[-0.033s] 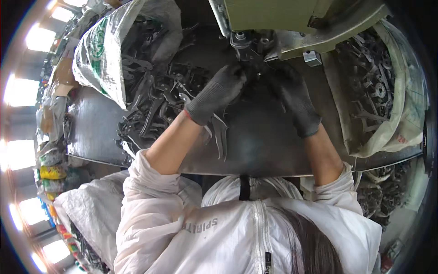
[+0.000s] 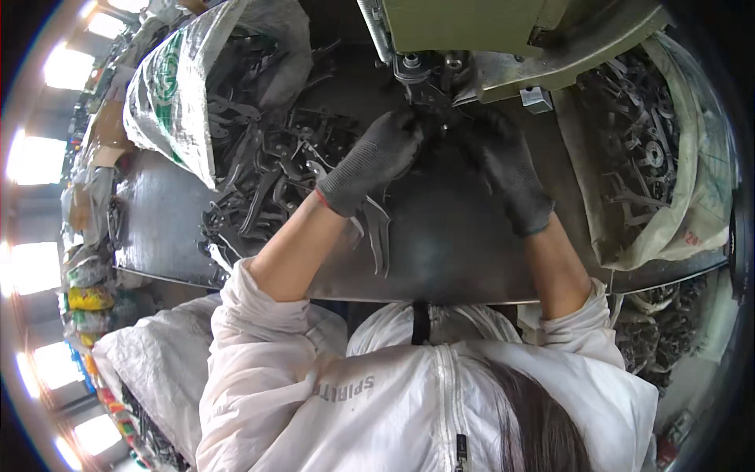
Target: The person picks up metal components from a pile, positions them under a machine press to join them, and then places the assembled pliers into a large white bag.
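Observation:
Both my hands wear dark knit gloves and meet at the tool head (image 2: 429, 79) of a green press machine (image 2: 503, 31). My left hand (image 2: 373, 161) reaches in from the left, its fingers curled on a small dark metal part (image 2: 432, 118) under the tool. From the right, my right hand (image 2: 503, 169) pinches the same part with its fingertips. The gloves hide most of the part. A curved, blade-like metal piece (image 2: 379, 228) lies on the dark steel table (image 2: 448, 252) just below my left wrist.
A heap of dark metal parts (image 2: 267, 173) covers the table's left side, spilling from a white woven sack (image 2: 181, 86). Another sack with several dark parts (image 2: 653, 157) stands at the right. More bags (image 2: 149, 370) sit below the table's front edge.

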The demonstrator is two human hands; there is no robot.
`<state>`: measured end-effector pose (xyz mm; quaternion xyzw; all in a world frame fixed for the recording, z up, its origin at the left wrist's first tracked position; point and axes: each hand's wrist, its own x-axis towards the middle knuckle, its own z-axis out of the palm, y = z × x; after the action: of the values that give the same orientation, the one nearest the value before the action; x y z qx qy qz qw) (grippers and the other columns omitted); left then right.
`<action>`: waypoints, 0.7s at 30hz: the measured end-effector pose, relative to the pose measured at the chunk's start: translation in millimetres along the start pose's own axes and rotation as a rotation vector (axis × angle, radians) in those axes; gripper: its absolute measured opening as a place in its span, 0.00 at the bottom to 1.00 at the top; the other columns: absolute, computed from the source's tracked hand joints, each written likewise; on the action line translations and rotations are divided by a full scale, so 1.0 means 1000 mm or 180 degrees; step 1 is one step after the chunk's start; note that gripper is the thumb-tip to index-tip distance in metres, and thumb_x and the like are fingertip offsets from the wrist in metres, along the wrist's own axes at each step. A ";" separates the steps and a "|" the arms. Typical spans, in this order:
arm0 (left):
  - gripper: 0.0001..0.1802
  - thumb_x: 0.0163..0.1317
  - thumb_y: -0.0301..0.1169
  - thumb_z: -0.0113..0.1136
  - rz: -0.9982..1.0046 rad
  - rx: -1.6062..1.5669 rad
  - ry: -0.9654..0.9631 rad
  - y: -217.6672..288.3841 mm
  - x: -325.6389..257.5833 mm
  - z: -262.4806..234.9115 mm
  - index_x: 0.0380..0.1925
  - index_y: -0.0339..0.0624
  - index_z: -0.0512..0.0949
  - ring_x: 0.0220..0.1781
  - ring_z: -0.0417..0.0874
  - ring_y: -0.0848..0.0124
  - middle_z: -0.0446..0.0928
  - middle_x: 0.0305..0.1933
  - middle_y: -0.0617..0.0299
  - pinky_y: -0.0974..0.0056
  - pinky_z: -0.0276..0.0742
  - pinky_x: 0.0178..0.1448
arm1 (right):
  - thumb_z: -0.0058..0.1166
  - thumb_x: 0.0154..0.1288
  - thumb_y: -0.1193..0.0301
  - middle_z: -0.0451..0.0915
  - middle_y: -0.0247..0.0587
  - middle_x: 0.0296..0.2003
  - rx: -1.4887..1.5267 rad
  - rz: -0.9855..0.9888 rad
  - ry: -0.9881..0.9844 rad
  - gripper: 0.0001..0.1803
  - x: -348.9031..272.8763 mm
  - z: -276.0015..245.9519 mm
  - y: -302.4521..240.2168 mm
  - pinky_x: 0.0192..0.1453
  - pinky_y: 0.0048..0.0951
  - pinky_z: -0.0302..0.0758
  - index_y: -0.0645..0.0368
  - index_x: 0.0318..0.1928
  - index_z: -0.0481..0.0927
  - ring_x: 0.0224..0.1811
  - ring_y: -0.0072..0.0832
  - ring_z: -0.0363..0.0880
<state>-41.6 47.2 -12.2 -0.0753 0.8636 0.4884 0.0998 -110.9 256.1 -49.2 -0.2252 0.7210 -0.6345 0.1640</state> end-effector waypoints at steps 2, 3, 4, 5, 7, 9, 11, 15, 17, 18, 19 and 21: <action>0.22 0.76 0.32 0.48 -0.0147 0.0298 0.0052 0.006 -0.004 -0.001 0.64 0.30 0.75 0.44 0.82 0.69 0.83 0.43 0.53 0.62 0.80 0.55 | 0.60 0.75 0.64 0.85 0.40 0.41 0.0434 0.0796 0.0054 0.19 -0.001 0.003 -0.023 0.37 0.24 0.79 0.67 0.57 0.80 0.37 0.18 0.81; 0.23 0.77 0.33 0.48 -0.0497 -0.0019 -0.0104 0.008 -0.004 0.000 0.64 0.31 0.75 0.45 0.83 0.71 0.83 0.44 0.54 0.63 0.80 0.54 | 0.60 0.75 0.64 0.85 0.40 0.41 0.0430 0.0800 0.0061 0.19 -0.002 0.001 -0.027 0.37 0.24 0.79 0.67 0.57 0.80 0.37 0.18 0.81; 0.23 0.78 0.34 0.49 -0.0849 -0.0329 -0.0250 0.009 -0.003 0.001 0.65 0.32 0.75 0.45 0.83 0.73 0.84 0.45 0.55 0.64 0.80 0.54 | 0.60 0.75 0.64 0.85 0.40 0.41 0.0313 0.0909 0.0020 0.20 -0.002 -0.001 -0.030 0.40 0.24 0.79 0.67 0.57 0.81 0.39 0.18 0.81; 0.23 0.78 0.34 0.49 -0.0860 -0.0323 -0.0230 0.000 -0.002 0.001 0.65 0.32 0.75 0.45 0.83 0.73 0.84 0.45 0.55 0.64 0.80 0.54 | 0.61 0.75 0.63 0.86 0.39 0.40 0.0204 0.1011 -0.0041 0.21 -0.002 0.001 -0.033 0.44 0.24 0.79 0.68 0.57 0.81 0.41 0.18 0.82; 0.23 0.79 0.37 0.50 0.0015 -0.0917 -0.0335 -0.021 0.004 0.001 0.65 0.33 0.75 0.47 0.83 0.75 0.84 0.47 0.57 0.65 0.81 0.54 | 0.61 0.74 0.63 0.86 0.40 0.41 0.0151 0.0643 0.0077 0.22 -0.002 0.005 -0.021 0.47 0.26 0.79 0.68 0.58 0.81 0.42 0.20 0.82; 0.23 0.79 0.37 0.51 -0.0147 -0.0948 -0.0338 -0.031 0.013 0.003 0.64 0.33 0.75 0.47 0.83 0.75 0.85 0.47 0.58 0.65 0.81 0.54 | 0.61 0.74 0.63 0.86 0.41 0.42 0.0109 0.0277 0.0204 0.23 -0.001 0.006 -0.011 0.50 0.27 0.79 0.69 0.60 0.80 0.44 0.21 0.83; 0.23 0.79 0.38 0.52 -0.0302 -0.1002 -0.0364 -0.034 0.017 0.001 0.64 0.33 0.76 0.47 0.83 0.76 0.85 0.48 0.59 0.65 0.81 0.54 | 0.61 0.74 0.64 0.87 0.44 0.44 -0.0002 0.0429 0.0188 0.23 0.000 0.004 -0.015 0.53 0.30 0.79 0.68 0.61 0.80 0.46 0.25 0.84; 0.22 0.79 0.37 0.51 -0.0083 -0.0471 -0.0314 -0.033 0.018 -0.005 0.64 0.33 0.76 0.48 0.83 0.75 0.85 0.49 0.59 0.66 0.80 0.55 | 0.60 0.74 0.65 0.87 0.44 0.44 0.0297 0.0693 0.0008 0.22 0.004 -0.001 -0.025 0.52 0.30 0.79 0.68 0.60 0.81 0.46 0.24 0.83; 0.22 0.79 0.36 0.49 -0.0168 -0.0621 -0.0435 -0.026 0.017 -0.007 0.63 0.32 0.76 0.48 0.83 0.75 0.85 0.50 0.58 0.66 0.80 0.54 | 0.61 0.74 0.65 0.87 0.41 0.42 -0.0210 0.0187 0.0174 0.19 0.002 -0.003 -0.017 0.46 0.28 0.78 0.67 0.57 0.83 0.41 0.20 0.82; 0.21 0.79 0.35 0.48 0.0155 0.0237 -0.0481 -0.023 0.015 -0.007 0.62 0.31 0.76 0.49 0.83 0.73 0.84 0.49 0.56 0.65 0.80 0.54 | 0.61 0.74 0.65 0.87 0.41 0.42 -0.0214 0.0197 0.0193 0.19 0.000 -0.004 -0.016 0.46 0.28 0.78 0.67 0.57 0.83 0.41 0.20 0.82; 0.20 0.78 0.33 0.46 0.0469 0.1093 -0.0506 -0.022 0.013 -0.007 0.61 0.31 0.76 0.49 0.83 0.72 0.84 0.49 0.53 0.65 0.80 0.54 | 0.61 0.74 0.65 0.86 0.40 0.42 -0.0117 0.0507 0.0134 0.19 -0.002 -0.002 -0.024 0.43 0.27 0.78 0.67 0.56 0.83 0.38 0.19 0.81; 0.19 0.77 0.31 0.46 0.0730 0.0777 -0.0500 -0.042 0.014 -0.007 0.60 0.30 0.76 0.49 0.83 0.71 0.84 0.48 0.52 0.64 0.80 0.54 | 0.61 0.74 0.65 0.86 0.39 0.41 -0.0020 0.0828 0.0088 0.18 -0.002 0.003 -0.025 0.39 0.27 0.78 0.66 0.56 0.83 0.35 0.17 0.80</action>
<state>-46.5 19.1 -47.4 0.0746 0.9090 0.3925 0.1190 -104.9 252.2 -25.1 -0.1215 0.7483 -0.6086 0.2343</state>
